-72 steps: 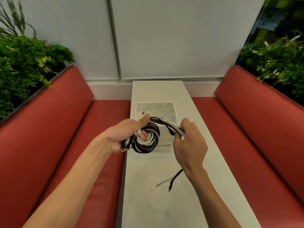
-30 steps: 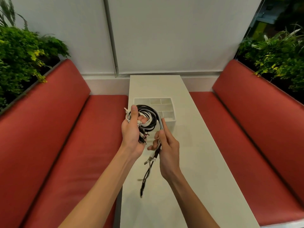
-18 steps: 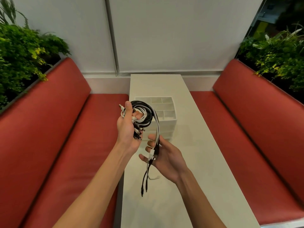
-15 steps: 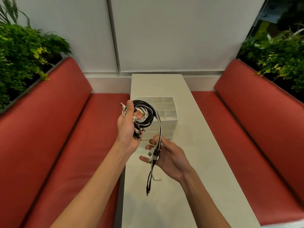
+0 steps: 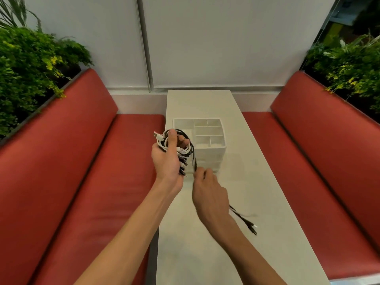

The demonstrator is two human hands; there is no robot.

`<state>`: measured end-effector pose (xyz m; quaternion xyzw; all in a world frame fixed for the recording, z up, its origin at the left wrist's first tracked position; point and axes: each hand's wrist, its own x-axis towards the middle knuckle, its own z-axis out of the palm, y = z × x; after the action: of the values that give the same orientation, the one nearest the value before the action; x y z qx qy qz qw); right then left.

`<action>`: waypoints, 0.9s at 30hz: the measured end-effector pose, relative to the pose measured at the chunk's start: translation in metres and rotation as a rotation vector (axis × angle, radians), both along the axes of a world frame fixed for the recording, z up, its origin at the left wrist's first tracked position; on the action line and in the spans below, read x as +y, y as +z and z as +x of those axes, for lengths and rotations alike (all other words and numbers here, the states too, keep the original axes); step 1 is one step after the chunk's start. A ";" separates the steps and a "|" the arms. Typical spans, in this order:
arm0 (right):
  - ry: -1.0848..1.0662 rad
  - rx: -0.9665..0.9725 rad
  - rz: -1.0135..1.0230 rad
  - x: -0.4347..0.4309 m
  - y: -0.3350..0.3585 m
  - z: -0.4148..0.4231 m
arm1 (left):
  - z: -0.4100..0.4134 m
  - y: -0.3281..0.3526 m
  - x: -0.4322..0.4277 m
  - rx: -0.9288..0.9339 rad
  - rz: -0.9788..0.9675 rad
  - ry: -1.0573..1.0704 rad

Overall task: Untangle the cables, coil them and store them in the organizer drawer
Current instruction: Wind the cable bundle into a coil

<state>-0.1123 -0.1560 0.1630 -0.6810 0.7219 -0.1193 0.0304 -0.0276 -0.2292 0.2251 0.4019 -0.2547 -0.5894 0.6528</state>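
I log from the head view: left hand point(image 5: 166, 159) held up, fingers curled round a black-and-white cable coil point(image 5: 186, 151). Right hand point(image 5: 209, 194), blurred, pinches strands point(image 5: 194, 164) hanging from it. Plug ends point(image 5: 245, 221) trail above the white bench point(image 5: 257, 182). A compartmented organizer point(image 5: 223, 150) stands behind.

Our left hand point(image 5: 166, 159) and right hand point(image 5: 209, 194) are bare. Behind each wrist a slim, bare forearm reaches to the lower edge of the view. The left forearm point(image 5: 131, 233) shows sharp. The right hand and right forearm point(image 5: 246, 249) are smeared with blur, the fingers hard to make out.
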 end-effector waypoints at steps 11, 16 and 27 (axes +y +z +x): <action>0.472 0.313 0.036 -0.003 0.069 -0.029 | 0.029 -0.006 0.003 -0.813 -0.304 -0.204; 0.583 0.277 -0.230 -0.005 0.070 -0.043 | 0.040 -0.007 0.004 -0.918 -0.367 -0.404; 0.526 -0.275 -0.221 -0.009 0.074 -0.039 | 0.043 -0.016 0.011 -0.384 -0.127 -0.705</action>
<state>-0.1511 -0.1653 0.2366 -0.8209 0.4929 -0.2761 0.0833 0.0151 -0.2184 0.2087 0.3513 -0.5303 -0.6745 0.3748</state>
